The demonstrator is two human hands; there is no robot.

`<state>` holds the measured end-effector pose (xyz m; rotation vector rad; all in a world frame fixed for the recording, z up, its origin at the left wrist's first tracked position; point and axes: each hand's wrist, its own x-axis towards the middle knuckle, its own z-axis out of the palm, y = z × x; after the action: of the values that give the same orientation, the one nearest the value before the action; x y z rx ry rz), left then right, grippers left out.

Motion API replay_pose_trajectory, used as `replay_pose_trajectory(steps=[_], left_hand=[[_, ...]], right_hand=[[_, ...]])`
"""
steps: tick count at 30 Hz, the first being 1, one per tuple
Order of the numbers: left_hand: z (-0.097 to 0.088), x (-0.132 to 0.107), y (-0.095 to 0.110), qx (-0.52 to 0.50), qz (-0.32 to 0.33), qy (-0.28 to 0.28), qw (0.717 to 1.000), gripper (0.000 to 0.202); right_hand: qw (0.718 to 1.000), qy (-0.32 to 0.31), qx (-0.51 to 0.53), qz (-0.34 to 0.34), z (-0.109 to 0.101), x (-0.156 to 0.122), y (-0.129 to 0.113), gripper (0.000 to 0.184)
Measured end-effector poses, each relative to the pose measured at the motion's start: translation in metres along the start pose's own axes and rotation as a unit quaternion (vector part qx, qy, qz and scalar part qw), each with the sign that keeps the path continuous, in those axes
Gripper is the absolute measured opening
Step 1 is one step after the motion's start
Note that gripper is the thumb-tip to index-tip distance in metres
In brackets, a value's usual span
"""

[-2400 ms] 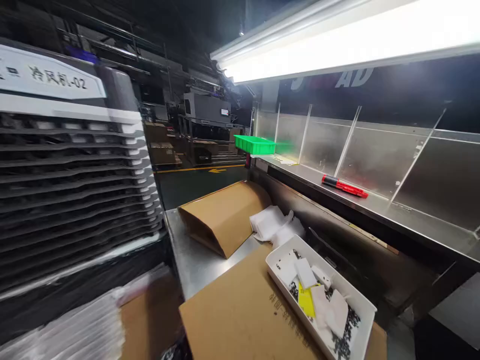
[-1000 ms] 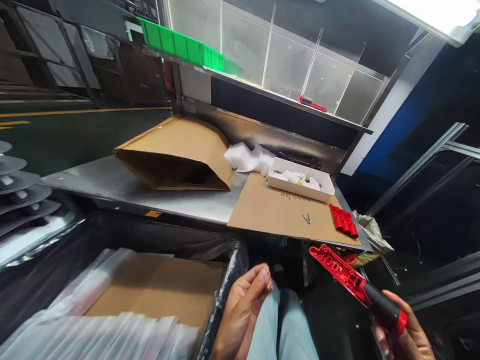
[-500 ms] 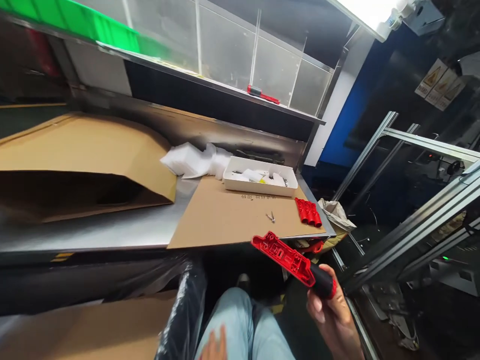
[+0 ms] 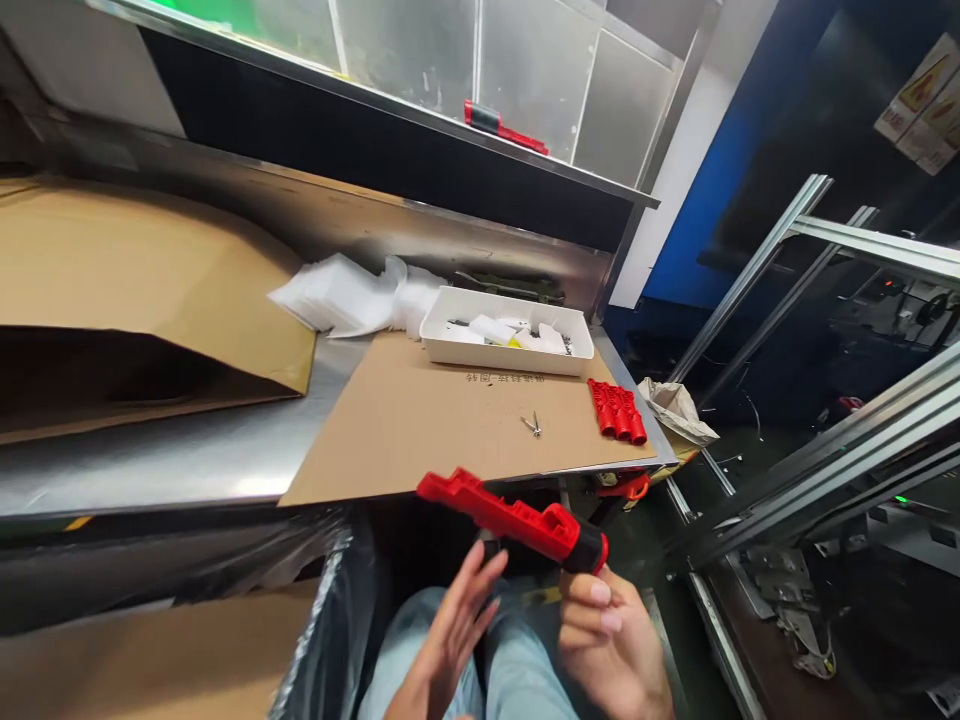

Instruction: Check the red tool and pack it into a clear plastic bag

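Right hand (image 4: 611,645) is clamped on the black end of a long red plastic tool part with black grip (image 4: 517,520), held level above the lap. Left hand (image 4: 442,645) is just left of it, fingers spread apart, fingertips touching the part's underside near the middle. Beyond both hands, on the steel table (image 4: 187,460), lies a flat brown cardboard sheet (image 4: 420,430). On it: two small metal screws (image 4: 532,425), a stack of red ribbed plastic pieces (image 4: 616,410) farther right, and a white rectangular tray (image 4: 506,345) of small items at the far edge.
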<state>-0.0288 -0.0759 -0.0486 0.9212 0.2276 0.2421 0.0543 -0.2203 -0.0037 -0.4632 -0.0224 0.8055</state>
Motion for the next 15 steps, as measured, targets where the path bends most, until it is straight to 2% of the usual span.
replay_pose_trajectory(steps=[3, 5, 6, 7, 8, 9, 10, 12, 15], left_hand=[[0.012, 0.014, 0.025, 0.006, 0.076, -0.069, 0.995, 0.108], [0.022, 0.015, 0.039, 0.027, 0.063, -0.092, 0.993, 0.092], [0.026, 0.014, 0.043, 0.025, 0.043, -0.069, 0.996, 0.078], [0.031, 0.012, 0.045, 0.01, 0.019, -0.031, 0.999, 0.066], [0.035, 0.009, 0.046, -0.016, -0.003, 0.017, 1.0, 0.058], [0.038, 0.008, 0.045, -0.045, -0.02, 0.067, 0.997, 0.054], [0.041, 0.007, 0.043, -0.073, -0.031, 0.105, 0.991, 0.052], [0.043, 0.007, 0.039, -0.119, -0.04, 0.156, 0.98, 0.051], [0.044, 0.009, 0.036, -0.15, -0.052, 0.193, 0.968, 0.054]], right_hand=[[0.992, -0.034, -0.01, 0.12, 0.003, 0.001, 0.013, 0.065], [0.975, -0.093, -0.051, 0.197, -0.002, 0.0, 0.025, 0.067], [0.969, -0.108, -0.079, 0.205, -0.005, -0.001, 0.031, 0.066], [0.97, -0.1, -0.116, 0.189, -0.009, -0.003, 0.036, 0.064], [0.974, -0.067, -0.164, 0.143, -0.013, -0.005, 0.04, 0.063], [0.972, -0.009, -0.222, 0.073, -0.017, -0.008, 0.043, 0.064], [0.958, 0.057, -0.281, -0.005, -0.019, -0.011, 0.043, 0.064], [0.895, 0.159, -0.395, -0.133, -0.019, -0.017, 0.04, 0.055], [0.802, 0.195, -0.51, -0.241, -0.011, -0.02, 0.033, 0.04]])
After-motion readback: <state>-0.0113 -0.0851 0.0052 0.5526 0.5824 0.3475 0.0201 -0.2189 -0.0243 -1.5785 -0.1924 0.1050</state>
